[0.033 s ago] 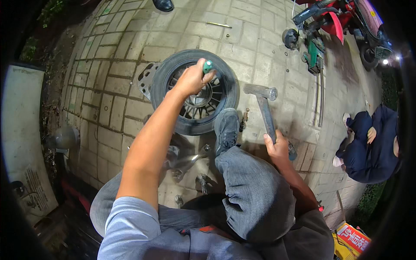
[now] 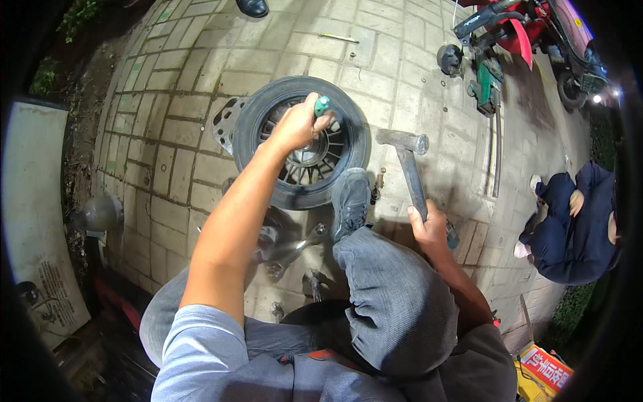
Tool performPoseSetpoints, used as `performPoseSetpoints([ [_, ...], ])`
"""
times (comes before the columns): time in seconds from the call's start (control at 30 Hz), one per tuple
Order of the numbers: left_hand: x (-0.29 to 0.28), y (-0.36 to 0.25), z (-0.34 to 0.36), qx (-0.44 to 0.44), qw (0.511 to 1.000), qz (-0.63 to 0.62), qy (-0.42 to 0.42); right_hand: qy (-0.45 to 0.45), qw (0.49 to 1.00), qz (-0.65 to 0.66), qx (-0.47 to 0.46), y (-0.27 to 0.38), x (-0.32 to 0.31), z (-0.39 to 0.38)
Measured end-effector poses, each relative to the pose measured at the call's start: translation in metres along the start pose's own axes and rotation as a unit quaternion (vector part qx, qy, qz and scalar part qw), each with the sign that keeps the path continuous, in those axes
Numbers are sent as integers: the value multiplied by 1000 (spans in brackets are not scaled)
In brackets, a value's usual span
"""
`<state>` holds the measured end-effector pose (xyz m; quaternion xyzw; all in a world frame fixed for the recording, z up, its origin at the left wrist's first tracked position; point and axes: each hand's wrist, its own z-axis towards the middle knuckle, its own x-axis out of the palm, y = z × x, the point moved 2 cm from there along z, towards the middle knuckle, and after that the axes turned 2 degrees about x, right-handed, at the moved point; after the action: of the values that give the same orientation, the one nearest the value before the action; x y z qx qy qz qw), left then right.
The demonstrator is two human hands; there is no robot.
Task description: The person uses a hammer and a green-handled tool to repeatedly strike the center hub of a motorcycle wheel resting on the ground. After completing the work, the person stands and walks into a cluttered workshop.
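My left hand (image 2: 299, 126) grips a green-handled tool (image 2: 321, 104) upright over the hub (image 2: 301, 154) of a black spoked wheel (image 2: 258, 94) lying flat on the paving; the tool's lower part is hidden by the hand. My right hand (image 2: 432, 229) is closed round the handle of a heavy steel hammer (image 2: 402, 141), whose head is raised right of the tire. My shoe (image 2: 351, 197) rests against the tire's near edge. A perforated metal plate (image 2: 224, 120) shows at the wheel's left. Metal wrenches and other tools (image 2: 301, 248) lie between my legs.
A red scooter (image 2: 522, 40), a green-and-black tool (image 2: 485, 84) and long bars (image 2: 495, 161) are at the right. A seated person (image 2: 569, 228) is at the right edge; another person's shoe (image 2: 251, 7) at the top. A white panel (image 2: 40, 167) and glass jar (image 2: 100, 214) stand left.
My left hand with the green-handled tool has shifted very slightly downward in the picture. The hammer and my right hand look almost unchanged.
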<state>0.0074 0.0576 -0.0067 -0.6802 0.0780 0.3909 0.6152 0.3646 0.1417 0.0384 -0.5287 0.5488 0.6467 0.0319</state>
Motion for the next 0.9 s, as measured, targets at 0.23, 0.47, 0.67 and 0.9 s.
performPoseSetpoints([
  [0.23,2,8,4,-2,999,-40,-18,13,1000,1,-7,17,7,28],
  [0.47,12,26,12,-48,989,-101,-96,74,982,171,2,114,-26,78],
  [0.67,23,20,17,-58,983,-101,-139,116,992,-1,-50,144,-29,108],
  [0.9,17,16,15,-77,979,-123,-143,121,980,155,-15,194,-74,134],
])
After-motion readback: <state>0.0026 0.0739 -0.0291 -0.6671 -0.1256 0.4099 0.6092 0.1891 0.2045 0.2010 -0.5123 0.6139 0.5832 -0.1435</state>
